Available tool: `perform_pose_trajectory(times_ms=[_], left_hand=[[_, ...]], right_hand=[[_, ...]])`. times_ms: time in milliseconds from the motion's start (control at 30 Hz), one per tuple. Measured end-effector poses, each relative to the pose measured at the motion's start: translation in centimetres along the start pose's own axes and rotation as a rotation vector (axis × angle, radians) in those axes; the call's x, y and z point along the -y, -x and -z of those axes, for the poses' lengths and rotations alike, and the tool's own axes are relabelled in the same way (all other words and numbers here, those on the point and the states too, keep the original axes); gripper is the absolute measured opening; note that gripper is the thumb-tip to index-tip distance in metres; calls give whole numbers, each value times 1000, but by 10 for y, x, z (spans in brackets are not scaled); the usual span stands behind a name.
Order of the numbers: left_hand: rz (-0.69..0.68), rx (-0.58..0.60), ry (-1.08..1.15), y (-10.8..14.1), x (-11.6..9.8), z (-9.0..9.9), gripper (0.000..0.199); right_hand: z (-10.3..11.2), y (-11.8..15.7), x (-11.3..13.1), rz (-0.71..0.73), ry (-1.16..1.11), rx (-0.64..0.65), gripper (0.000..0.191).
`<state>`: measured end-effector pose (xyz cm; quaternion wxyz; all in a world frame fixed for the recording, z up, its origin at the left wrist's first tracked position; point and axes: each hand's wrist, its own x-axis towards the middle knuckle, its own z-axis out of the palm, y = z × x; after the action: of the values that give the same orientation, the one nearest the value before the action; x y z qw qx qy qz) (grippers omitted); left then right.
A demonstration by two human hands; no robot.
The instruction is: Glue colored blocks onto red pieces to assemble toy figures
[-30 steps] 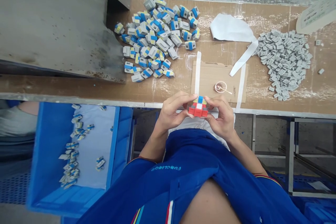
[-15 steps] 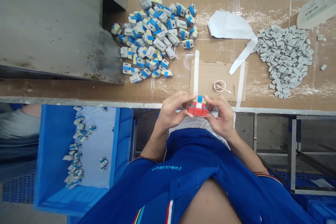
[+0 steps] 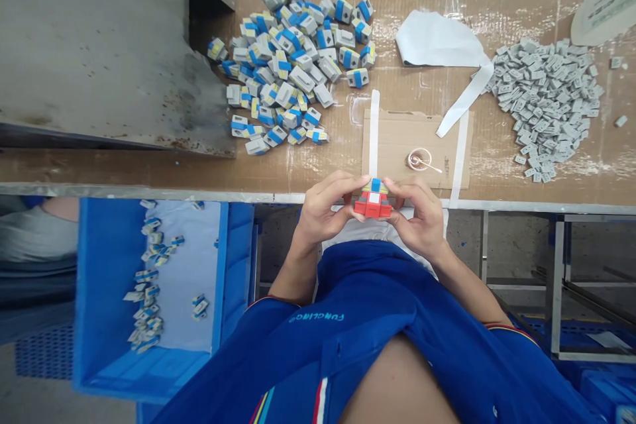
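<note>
You are holding a small red plastic block (image 3: 373,208) with a blue-and-grey connector (image 3: 375,186) seated on its far side, pinched between your curled left hand (image 3: 324,207) and right hand (image 3: 417,217), both closed on it from either side. Neither hand is clearly nearer; the block sits midway, its stack running away from you, connector end toward the far edge of the cardboard-covered counter (image 3: 338,169). It sits at the counter's near edge, below a tan cardboard sheet (image 3: 412,146) carrying a small round dish (image 3: 420,159). Toward the far left lies a heap of blue-and-grey connectors (image 3: 293,73); toward the far right, a heap of small grey pieces (image 3: 544,109).
</note>
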<state>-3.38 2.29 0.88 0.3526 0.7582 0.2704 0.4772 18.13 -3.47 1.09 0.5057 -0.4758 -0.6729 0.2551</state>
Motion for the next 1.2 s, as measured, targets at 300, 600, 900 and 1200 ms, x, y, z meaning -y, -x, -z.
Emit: perform_pose_trajectory(times_ms=[300,600,900,1200], left_hand=[[2,-13,15,2,1,1,53],[72,28,52,6,7,1,53],[456,74,383,13,7,0,59],[757,-143,820,4,-12,-26,56]], right_hand=[[-2,-2,3,9,-79,-3,39],[-2,-1,-4,-60,-82,56,39],[1,-1,-3,-68,-94,48,47],[-3,-14,11,130,128,17,52]])
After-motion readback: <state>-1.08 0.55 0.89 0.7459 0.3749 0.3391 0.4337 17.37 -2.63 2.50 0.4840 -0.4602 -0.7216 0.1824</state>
